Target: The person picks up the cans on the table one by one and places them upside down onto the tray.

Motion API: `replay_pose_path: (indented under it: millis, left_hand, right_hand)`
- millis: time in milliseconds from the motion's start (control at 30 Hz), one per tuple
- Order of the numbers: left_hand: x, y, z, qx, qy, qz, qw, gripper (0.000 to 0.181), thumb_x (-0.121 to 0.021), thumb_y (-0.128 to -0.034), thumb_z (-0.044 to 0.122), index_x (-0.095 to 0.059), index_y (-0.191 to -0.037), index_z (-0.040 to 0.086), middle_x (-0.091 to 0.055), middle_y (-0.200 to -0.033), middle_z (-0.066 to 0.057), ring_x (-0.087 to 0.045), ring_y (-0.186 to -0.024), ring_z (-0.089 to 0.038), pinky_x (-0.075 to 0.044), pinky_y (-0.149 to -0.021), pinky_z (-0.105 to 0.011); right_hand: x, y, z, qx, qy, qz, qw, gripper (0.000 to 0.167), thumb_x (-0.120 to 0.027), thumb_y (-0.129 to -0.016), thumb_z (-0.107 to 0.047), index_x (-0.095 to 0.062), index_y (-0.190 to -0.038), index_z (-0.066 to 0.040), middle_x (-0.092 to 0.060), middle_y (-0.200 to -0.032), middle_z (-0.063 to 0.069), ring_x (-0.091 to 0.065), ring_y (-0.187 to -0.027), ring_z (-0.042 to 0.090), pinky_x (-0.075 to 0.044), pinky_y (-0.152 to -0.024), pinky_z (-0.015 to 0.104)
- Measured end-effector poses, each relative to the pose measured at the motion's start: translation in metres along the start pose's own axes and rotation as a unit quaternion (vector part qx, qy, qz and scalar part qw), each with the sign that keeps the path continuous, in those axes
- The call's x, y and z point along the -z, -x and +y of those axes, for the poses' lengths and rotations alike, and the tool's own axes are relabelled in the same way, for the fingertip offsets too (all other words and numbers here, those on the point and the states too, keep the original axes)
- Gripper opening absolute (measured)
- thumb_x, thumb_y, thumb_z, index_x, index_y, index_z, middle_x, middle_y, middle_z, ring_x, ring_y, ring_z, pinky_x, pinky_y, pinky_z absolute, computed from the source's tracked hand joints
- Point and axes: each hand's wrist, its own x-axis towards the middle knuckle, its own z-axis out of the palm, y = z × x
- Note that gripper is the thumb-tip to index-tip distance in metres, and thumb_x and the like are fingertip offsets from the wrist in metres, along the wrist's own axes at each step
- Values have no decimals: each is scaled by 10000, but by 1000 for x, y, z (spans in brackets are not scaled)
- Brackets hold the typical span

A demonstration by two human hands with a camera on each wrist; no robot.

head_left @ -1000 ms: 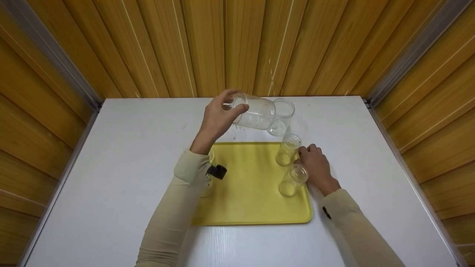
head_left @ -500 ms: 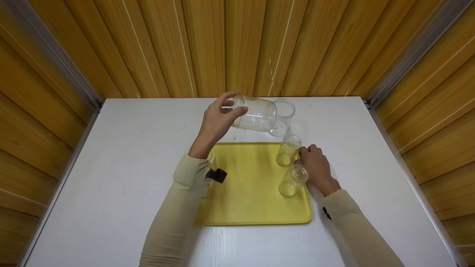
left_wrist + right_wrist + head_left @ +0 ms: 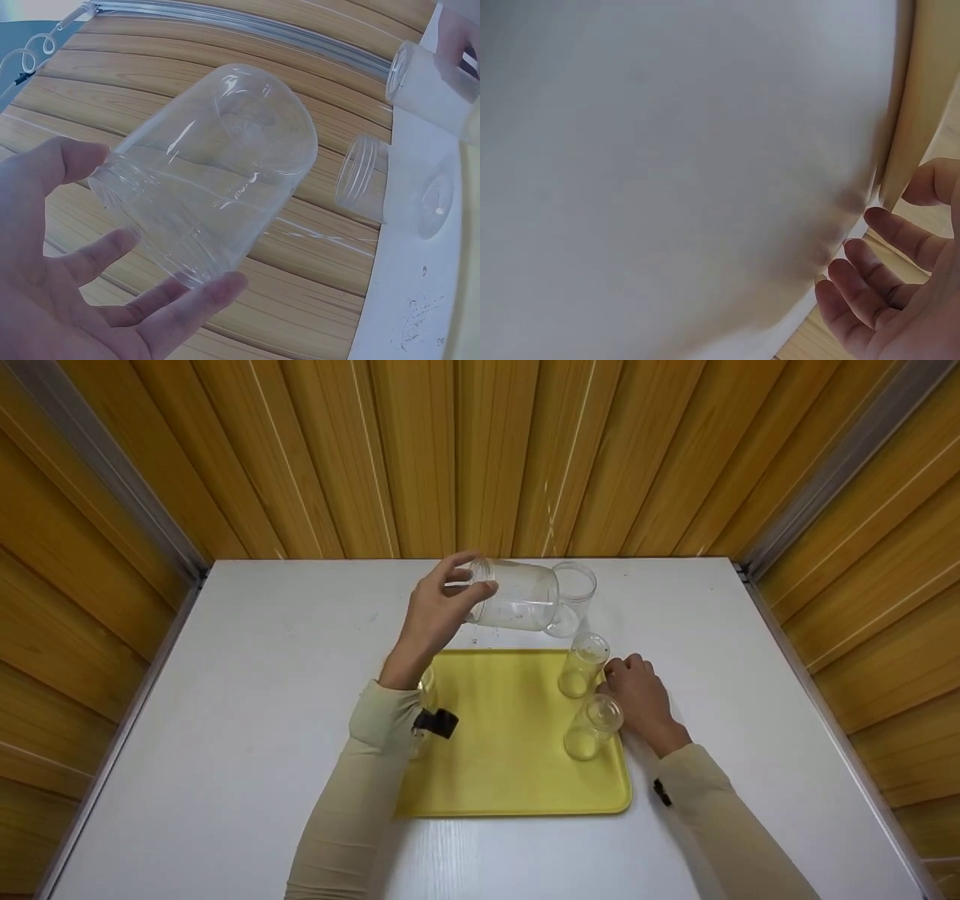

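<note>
My left hand [image 3: 435,607] grips a clear jar [image 3: 517,594] around its threaded mouth. The jar lies sideways in the air behind the yellow tray [image 3: 502,735], its base pointing right; in the left wrist view the thumb and fingers spread around the jar's neck. My right hand [image 3: 637,694] rests at the tray's right edge with loosely bent fingers [image 3: 855,289], and no jar shows between them. Beside it on the tray stand two clear jars, a rear jar [image 3: 583,666] and a front jar [image 3: 592,727], bases up.
Behind the tray another clear jar [image 3: 570,600] stands mouth up on the white table [image 3: 247,720]. More clear plastic, partly hidden by the left forearm, shows at the tray's left side. Dark specks [image 3: 412,322] dot the table. Wood-look panels [image 3: 480,450] enclose the table.
My left hand has come down slightly, and the jar in it has turned a little closer to level. The right hand and the standing jars have stayed in place.
</note>
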Motion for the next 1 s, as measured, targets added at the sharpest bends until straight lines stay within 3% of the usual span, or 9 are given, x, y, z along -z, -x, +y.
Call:
replay_pose_path:
  millis: [267, 567, 767, 1000]
  left_hand:
    - [0, 5, 0, -31, 219, -27, 9998, 580, -742, -954, 343, -603, -1502, 217, -597, -1387, -93, -637, -1245, -214, -600, -910, -422]
    - [-1, 10, -1, -122, 368, -53, 9992, 554, -727, -976, 335, -604, -1504, 220, -597, -1383, -102, -645, -1235, -217, -598, -914, -460]
    - [-1, 12, -1, -93, 408, -21, 9991, 572, -723, -985, 327, -588, -1520, 177, -604, -1383, -113, -652, -1213, -241, -601, -914, -482]
    - [-1, 15, 0, -66, 532, -19, 9986, 542, -711, -996, 321, -595, -1506, 179, -615, -1374, -126, -653, -1180, -276, -611, -899, -490]
  right_hand:
    - [18, -8, -1, -655, -924, -411, 9927, 427, -519, -1026, -243, -658, -1285, 68, -575, -1232, 257, -576, -1138, 433, -493, -945, 594]
    - [47, -14, -10, -552, -1412, 96, 9884, 403, -554, -1045, -182, -623, -1334, 90, -575, -1286, 304, -582, -1190, 463, -487, -994, 593]
    - [67, -19, -24, -648, -1984, 374, 9773, 412, -549, -1052, -184, -599, -1375, 67, -561, -1342, 266, -555, -1259, 456, -474, -1024, 571]
    - [87, -19, -43, -443, -2478, 639, 9657, 411, -555, -1075, -218, -589, -1411, 17, -574, -1399, 205, -559, -1271, 358, -468, -1021, 513]
